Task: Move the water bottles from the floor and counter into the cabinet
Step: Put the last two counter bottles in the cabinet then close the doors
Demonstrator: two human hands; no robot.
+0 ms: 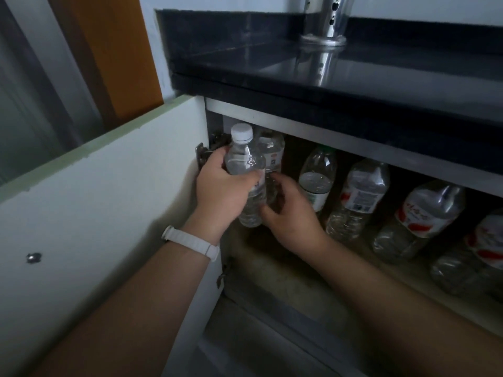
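Left hand (223,186) grips white-capped bottle (245,164) at cabinet (299,129), right hand (291,213) curled by second bottle (270,151), grip unclear, red-white labels (362,197) unreadable

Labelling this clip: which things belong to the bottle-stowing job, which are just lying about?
Job: clear white-capped plastic water bottle, gripped by left hand; row of clear plastic bottles in cabinet; white cabinet door.
Lying about: shiny metal cylinder; white wristband.
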